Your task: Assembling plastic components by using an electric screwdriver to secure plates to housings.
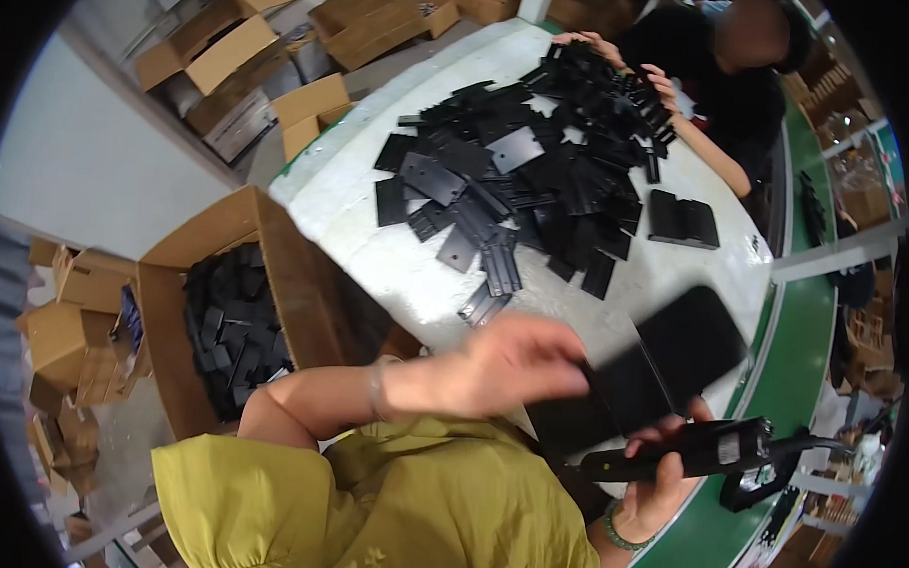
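My right hand is wrapped round a black electric screwdriver with a cable at its right end; its tip points left. Above the tool lies a wide, flat black plastic piece with a thin seam across it. Fingertips of my right hand show at the piece's lower edge. My left hand is beside the piece's left side, blurred by motion, so whether it grips anything cannot be made out. Beyond, a large heap of flat black plastic parts covers the middle of the white table.
An open cardboard box with black parts stands left of the table. A separate black part lies right of the heap. Across the table, another person's hands rest at the heap. A green surface runs along the right. More boxes stand behind.
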A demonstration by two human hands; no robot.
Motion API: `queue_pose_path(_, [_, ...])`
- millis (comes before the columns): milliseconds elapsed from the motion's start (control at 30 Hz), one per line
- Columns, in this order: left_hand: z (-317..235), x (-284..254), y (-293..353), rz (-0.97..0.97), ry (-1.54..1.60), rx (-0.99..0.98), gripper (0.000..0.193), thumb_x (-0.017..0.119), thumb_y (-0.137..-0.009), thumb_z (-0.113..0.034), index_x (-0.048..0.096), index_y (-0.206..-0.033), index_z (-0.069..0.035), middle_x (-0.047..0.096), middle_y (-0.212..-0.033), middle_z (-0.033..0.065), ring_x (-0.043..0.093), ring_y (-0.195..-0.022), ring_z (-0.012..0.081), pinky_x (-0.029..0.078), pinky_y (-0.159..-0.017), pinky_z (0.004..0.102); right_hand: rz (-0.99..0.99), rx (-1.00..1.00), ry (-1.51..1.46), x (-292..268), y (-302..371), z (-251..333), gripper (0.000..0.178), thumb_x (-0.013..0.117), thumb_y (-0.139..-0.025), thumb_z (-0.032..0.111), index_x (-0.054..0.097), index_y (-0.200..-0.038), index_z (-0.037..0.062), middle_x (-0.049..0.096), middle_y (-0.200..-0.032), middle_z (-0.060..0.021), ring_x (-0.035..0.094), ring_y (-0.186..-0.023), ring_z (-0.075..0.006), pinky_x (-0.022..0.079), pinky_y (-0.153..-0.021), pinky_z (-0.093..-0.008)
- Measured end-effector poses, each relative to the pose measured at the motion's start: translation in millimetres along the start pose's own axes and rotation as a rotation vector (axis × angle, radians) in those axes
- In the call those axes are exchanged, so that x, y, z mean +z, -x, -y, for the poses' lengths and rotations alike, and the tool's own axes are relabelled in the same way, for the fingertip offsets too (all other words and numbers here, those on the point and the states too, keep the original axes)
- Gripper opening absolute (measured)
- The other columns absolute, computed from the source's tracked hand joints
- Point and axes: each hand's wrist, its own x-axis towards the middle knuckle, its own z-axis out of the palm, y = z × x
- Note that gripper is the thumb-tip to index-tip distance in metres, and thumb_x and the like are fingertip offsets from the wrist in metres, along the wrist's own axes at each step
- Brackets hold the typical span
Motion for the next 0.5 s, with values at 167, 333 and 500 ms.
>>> queue_pose_path(167, [-20,-137,42,-0.909,-0.194,0.286,0.009,0.06,-0.087,-0.01,0.062,-0.092,-0.003,0.063,-0.081,-0.0011,0.056,-0.072,0.0047,0.045,-0.067,0.0191,-0.312,0.037,0.041,-19,-18,-1,0.055,0.061,-0.079,0.02,0.035,-0.123,-0.001,0.056,-0.077,-0.0102,0.052,-0.058,-0.0155,0.043,-0.054,-0.0236])
queue_pose_path(333, [-39,-181,60,-0.968,-0.709,-0.316,0.024,0.065,-0.083,-0.019,0.061,-0.097,0.001,0.062,-0.074,0.0042,0.058,-0.068,0.0123,0.046,-0.067,0.0228,-0.38,0.018,-0.035,-31,-18,6,0.045,0.055,-0.082,0.013,0.037,-0.121,0.0004,0.053,-0.075,-0.0079,0.05,-0.059,-0.0141,0.042,-0.056,-0.0232])
queue_pose_path(500, [-66,-126,-5,-0.88,-1.246,0.249,0.043,0.073,-0.073,-0.02,0.056,-0.109,-0.003,0.059,-0.099,0.0119,0.057,-0.087,0.0232,0.046,-0.076,0.0336,-0.407,0.052,-0.033,-19,-30,4,0.046,0.057,-0.075,0.01,0.039,-0.116,-0.0027,0.049,-0.067,-0.006,0.048,-0.055,-0.0144,0.041,-0.055,-0.0243])
